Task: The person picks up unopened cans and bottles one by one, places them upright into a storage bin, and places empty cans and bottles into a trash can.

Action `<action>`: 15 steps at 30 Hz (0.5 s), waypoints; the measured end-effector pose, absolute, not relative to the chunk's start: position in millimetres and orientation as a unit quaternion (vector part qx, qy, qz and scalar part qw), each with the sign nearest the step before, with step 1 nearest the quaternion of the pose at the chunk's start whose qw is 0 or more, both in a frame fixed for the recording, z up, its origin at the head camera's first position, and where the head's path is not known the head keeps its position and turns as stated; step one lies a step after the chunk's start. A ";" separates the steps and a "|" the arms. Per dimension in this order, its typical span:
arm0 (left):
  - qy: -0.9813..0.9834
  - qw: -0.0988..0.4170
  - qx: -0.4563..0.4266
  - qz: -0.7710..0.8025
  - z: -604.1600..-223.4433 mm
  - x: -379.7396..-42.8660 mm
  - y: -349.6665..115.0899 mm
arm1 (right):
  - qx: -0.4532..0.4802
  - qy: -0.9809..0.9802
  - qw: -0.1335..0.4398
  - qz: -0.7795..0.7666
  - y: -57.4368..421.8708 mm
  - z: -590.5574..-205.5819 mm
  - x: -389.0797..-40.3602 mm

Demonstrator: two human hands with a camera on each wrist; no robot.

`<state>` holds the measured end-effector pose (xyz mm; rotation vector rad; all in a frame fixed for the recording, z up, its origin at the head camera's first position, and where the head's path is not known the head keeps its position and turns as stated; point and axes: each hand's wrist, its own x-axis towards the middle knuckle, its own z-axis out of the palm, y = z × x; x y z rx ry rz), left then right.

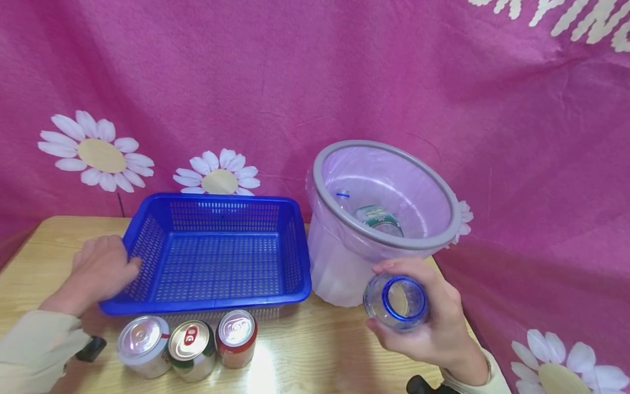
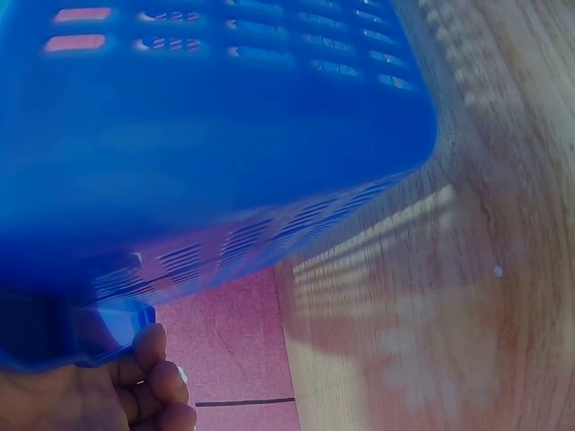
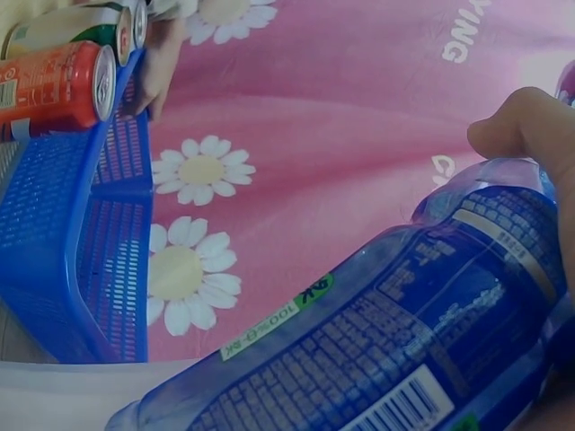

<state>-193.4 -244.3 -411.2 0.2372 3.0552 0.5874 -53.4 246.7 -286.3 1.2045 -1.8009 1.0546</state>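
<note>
Far left, a pale sleeve (image 1: pixel 36 347) runs up to the left hand (image 1: pixel 100 271), which is clamped on the left edge of a blue plastic basket (image 1: pixel 211 304); the left wrist view has the fingers curled at the rim. The basket sits on a wood-look tabletop (image 1: pixel 305 350), and its floor and sides are full of little slots. Lined up along its near side are three drink cans, all upright and close together: a whitish one (image 1: pixel 144 347) on the left, a gold-topped one with a red tab (image 1: pixel 192 350) in the middle, and a red one (image 1: pixel 237 340) on the right. Just right of the basket there's a bin (image 1: pixel 339 276) with a grey rim and a see-through liner, and down inside it you can make out a clear bottle with a blue ring (image 1: pixel 343 200) plus something with a green label (image 1: pixel 379 219). Then on the right, the right hand (image 1: pixel 438 323) is wrapped around a clear plastic bottle (image 1: pixel 396 302), held up in front of the bin's near side with its blue-ringed end toward the head camera. From the right wrist you get its dark blue label with a barcode. Behind the whole lot hangs a pink cloth (image 1: pixel 275 82) with big white daisies.
</note>
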 end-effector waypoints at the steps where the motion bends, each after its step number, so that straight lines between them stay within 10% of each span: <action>1: 0.979 0.011 0.076 0.188 -410.7 -193.2 -244.3 | 0.466 -0.699 0.359 0.407 247.1 -284.6 -52.9; 15: 0.981 0.005 0.076 0.177 -412.7 -193.4 -245.6 | 0.472 -0.695 0.356 0.409 250.3 -269.0 -50.1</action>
